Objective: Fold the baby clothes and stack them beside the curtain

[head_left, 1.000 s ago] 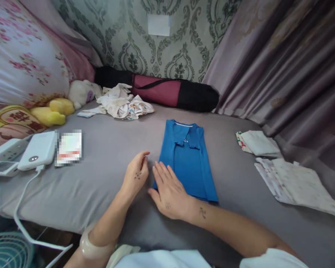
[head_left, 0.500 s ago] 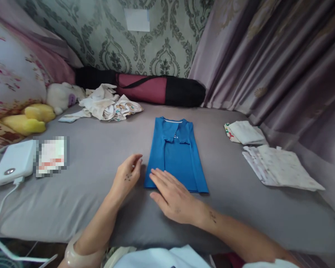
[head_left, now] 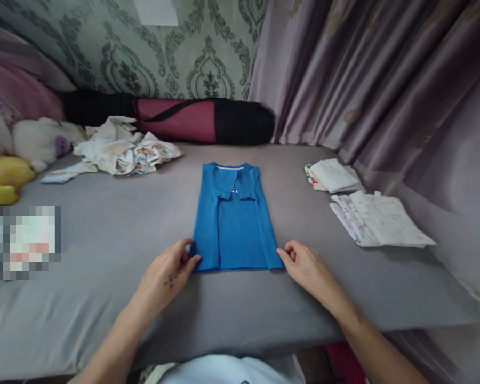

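Note:
A blue garment [head_left: 240, 229], folded into a long shape with its collar at the far end, lies flat on the grey sheet [head_left: 116, 229]. My left hand [head_left: 170, 272] pinches its near left corner between thumb and fingers. At the near right corner, my right hand [head_left: 308, 266] has thumb and curled fingers closed on the edge.
Crumpled white clothes [head_left: 120, 146] lie at the back left beside plush toys [head_left: 40, 141]. A black and red long bag [head_left: 176, 120] runs along the wall. Folded white cloths [head_left: 334, 176] and a folded patterned stack [head_left: 384, 218] lie on the right.
My right hand has moved from the garment's near left part to its near right corner. My left hand has closed on the near left corner. The view has shifted to the right.

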`<state>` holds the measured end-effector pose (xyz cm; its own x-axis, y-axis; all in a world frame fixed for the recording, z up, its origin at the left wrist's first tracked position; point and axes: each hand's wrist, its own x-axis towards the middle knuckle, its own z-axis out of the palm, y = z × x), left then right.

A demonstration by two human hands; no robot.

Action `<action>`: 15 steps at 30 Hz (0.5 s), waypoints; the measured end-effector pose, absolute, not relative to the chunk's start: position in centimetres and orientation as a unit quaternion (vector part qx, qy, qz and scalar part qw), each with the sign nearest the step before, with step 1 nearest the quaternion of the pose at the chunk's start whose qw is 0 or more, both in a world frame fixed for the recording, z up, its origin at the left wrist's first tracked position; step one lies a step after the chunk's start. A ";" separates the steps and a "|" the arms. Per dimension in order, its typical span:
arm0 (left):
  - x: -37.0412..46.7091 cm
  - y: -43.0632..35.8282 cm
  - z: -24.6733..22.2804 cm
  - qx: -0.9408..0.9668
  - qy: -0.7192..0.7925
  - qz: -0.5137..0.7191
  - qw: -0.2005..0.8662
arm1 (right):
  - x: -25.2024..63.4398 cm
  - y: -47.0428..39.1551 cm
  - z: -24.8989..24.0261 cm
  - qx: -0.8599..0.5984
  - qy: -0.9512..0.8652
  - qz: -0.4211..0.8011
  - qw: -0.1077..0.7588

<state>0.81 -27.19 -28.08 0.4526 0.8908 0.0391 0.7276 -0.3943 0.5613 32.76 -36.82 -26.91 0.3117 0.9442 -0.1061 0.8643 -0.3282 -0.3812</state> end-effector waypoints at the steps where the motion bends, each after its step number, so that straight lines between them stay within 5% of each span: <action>1: 0.9 -27.4 -28.1 0.816 0.498 0.168 0.240 | 32.5 -36.7 -27.1 -0.797 -0.569 0.154 0.129; 15: 0.2 -28.3 -26.2 0.858 0.385 0.123 0.317 | 31.8 -37.6 -24.6 -0.669 -0.689 0.237 0.148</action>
<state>0.20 -28.30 -26.20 0.6729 0.7390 -0.0326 0.5822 -0.5019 0.6396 31.80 -37.64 -24.63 -0.0610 0.9917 -0.1128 0.8509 -0.0074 -0.5252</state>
